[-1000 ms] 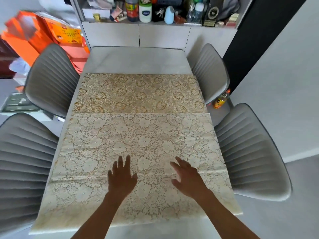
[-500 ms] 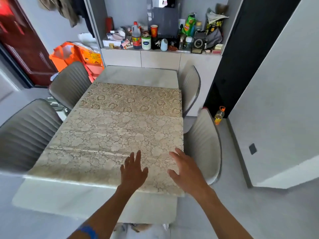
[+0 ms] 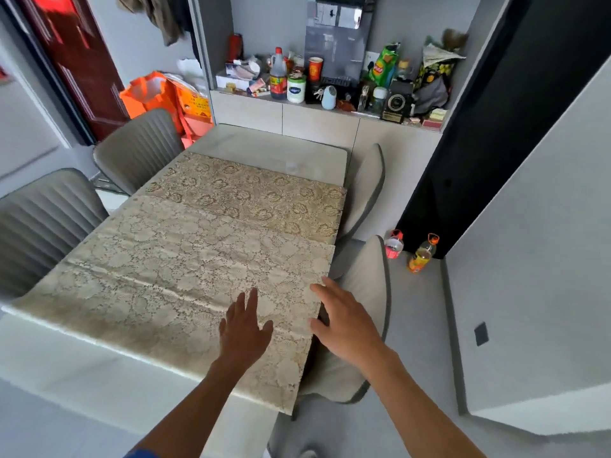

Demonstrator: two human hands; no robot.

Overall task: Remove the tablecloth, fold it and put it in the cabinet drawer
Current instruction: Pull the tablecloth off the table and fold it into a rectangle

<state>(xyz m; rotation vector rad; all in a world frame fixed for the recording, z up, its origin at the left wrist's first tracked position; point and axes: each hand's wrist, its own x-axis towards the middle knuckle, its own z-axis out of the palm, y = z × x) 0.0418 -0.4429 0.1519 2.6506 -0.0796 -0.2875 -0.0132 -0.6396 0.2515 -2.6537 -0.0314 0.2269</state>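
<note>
A cream lace tablecloth (image 3: 172,269) lies on the pale table (image 3: 271,150), its near part doubled over so a darker gold band (image 3: 251,196) shows beyond the fold. My left hand (image 3: 243,328) hovers flat over the cloth's near right part, fingers spread. Over the cloth's right edge is my right hand (image 3: 347,322), fingers apart, holding nothing. The pale cabinet (image 3: 284,115) with flat fronts stands behind the table.
Grey ribbed chairs stand left (image 3: 43,223) (image 3: 139,147) and right (image 3: 363,312) (image 3: 367,183) of the table. Bottles (image 3: 421,254) sit on the floor at right. Cluttered cabinet top (image 3: 330,90), orange bags (image 3: 165,94) at the back left, a grey wall (image 3: 545,259) on the right.
The view has pulled back and swung toward the table's right corner. Both hands have lifted off the cloth's middle and shifted to its right edge.
</note>
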